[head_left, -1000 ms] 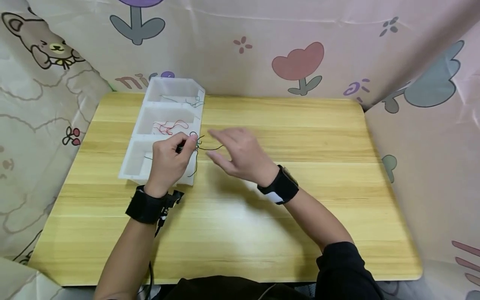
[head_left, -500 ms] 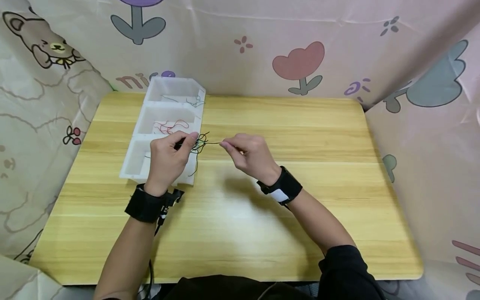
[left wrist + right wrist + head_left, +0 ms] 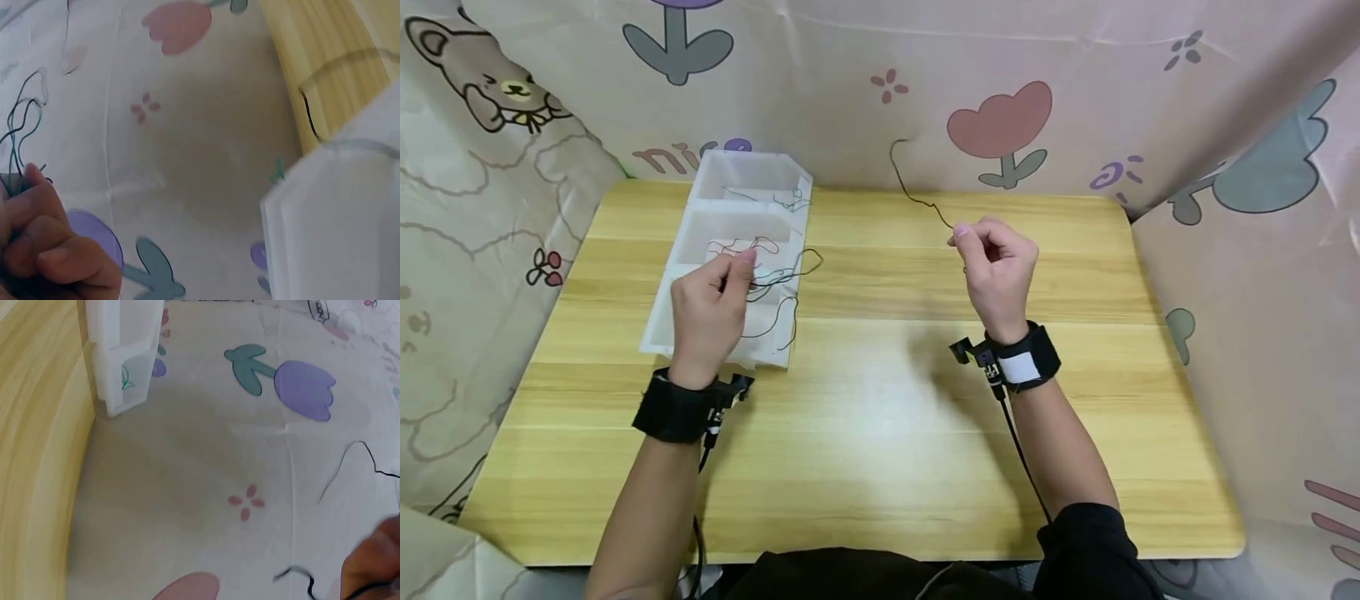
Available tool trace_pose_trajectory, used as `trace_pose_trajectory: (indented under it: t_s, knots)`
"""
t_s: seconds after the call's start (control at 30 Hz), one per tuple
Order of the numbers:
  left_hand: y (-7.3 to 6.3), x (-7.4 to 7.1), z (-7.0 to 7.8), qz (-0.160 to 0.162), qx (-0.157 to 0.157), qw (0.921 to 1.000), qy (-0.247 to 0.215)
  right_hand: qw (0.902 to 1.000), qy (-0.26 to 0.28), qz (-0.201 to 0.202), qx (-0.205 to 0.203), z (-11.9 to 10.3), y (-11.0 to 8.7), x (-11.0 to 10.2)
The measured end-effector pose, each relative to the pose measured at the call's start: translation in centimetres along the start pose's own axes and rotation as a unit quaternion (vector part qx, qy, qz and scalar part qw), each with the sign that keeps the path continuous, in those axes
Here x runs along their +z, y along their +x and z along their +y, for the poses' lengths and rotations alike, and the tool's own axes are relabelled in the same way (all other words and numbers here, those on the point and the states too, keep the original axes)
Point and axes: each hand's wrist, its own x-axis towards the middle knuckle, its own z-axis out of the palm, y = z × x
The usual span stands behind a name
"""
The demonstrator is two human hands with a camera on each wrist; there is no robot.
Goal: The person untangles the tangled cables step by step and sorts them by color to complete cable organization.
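Observation:
My left hand [image 3: 707,312] is above the near part of the white divided tray [image 3: 657,312] and pinches a tangled bundle of thin black and green wires [image 3: 784,277]. Loose ends of the bundle stick out past the fingertips, as the left wrist view also shows. Off to the right, over the table, my right hand [image 3: 1002,271] pinches one black wire [image 3: 913,197] between thumb and forefinger. That wire is bent and rises toward the back curtain, apart from the bundle. In the right wrist view the fingers are partly cut off at the frame's edge.
Red wires [image 3: 766,242] lie in the tray's middle compartment and green wires [image 3: 792,201] in the far one. A patterned curtain [image 3: 850,108] stands behind the wooden table [image 3: 880,467]. A camera cable [image 3: 1018,450] trails from the right wrist.
My right hand, first open beside the bundle, took the black wire and drew it out to the right and up. My left hand moved slightly left with the remaining wires.

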Motion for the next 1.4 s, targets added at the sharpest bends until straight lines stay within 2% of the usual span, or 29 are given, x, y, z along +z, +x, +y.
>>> trace_pose_trajectory:
  t_s: [0.1, 0.23, 0.33, 0.4, 0.47, 0.57, 0.67, 0.87, 0.93, 1.0, 1.1, 1.23, 1.3, 1.4]
  knots:
    - [0.1, 0.1, 0.3, -0.022, 0.005, 0.9995, -0.022, 0.9985, 0.052, -0.011, 0.014, -0.3, 0.5, 0.1]
    - [-0.1, 0.1, 0.4, -0.016, 0.008, 0.9995, -0.027, 0.988, 0.144, 0.0, 0.055, -0.9, 1.0, 0.7]
    - [-0.4, -0.2, 0.5, -0.009, 0.005, 0.9994, -0.032, 0.9664, 0.24, 0.027, 0.09, -1.2, 1.6, 0.8]
    - [-0.4, -0.6, 0.9, -0.006, 0.003, 0.9992, -0.038, 0.9503, 0.293, 0.037, 0.097, -1.4, 2.1, 0.8]
    - [-0.5, -1.1, 1.4, -0.004, 0.0, 0.9991, -0.041, 0.9392, 0.327, 0.044, 0.095, -1.5, 2.3, 0.8]
    - [-0.5, -1.8, 1.9, -0.002, -0.004, 0.9991, -0.043, 0.9317, 0.346, 0.057, 0.095, -1.5, 2.5, 0.9]
    - [-0.7, -2.4, 1.5, 0.008, -0.018, 0.9989, -0.043, 0.9283, 0.349, 0.066, 0.111, -1.6, 2.4, 1.2]
    - [-1.0, -3.5, 0.6, 0.024, -0.04, 0.9976, -0.051, 0.9331, 0.32, 0.044, 0.157, -1.6, 2.1, 2.2]
    - [-1.0, -3.8, 0.5, 0.03, -0.043, 0.9971, -0.055, 0.9383, 0.301, 0.031, 0.168, -1.3, 2.0, 2.7]
    - [-1.0, -4.1, 0.1, 0.039, -0.043, 0.997, -0.052, 0.9437, 0.278, 0.006, 0.18, -1.1, 1.9, 3.3]
    - [-1.1, -4.6, -0.9, 0.054, -0.045, 0.9964, -0.047, 0.9507, 0.231, -0.054, 0.2, -0.4, 1.4, 4.6]
    - [-1.2, -5.3, -2.1, 0.066, -0.049, 0.996, -0.036, 0.951, 0.155, -0.155, 0.218, 0.4, 0.5, 7.4]
    - [-1.3, -5.5, -2.3, 0.068, -0.048, 0.996, -0.032, 0.9473, 0.11, -0.219, 0.206, 0.7, 0.1, 8.9]
    - [-1.3, -6.0, -2.4, 0.075, -0.053, 0.9951, -0.038, 0.9313, 0.061, -0.315, 0.173, 0.8, -0.3, 11.2]
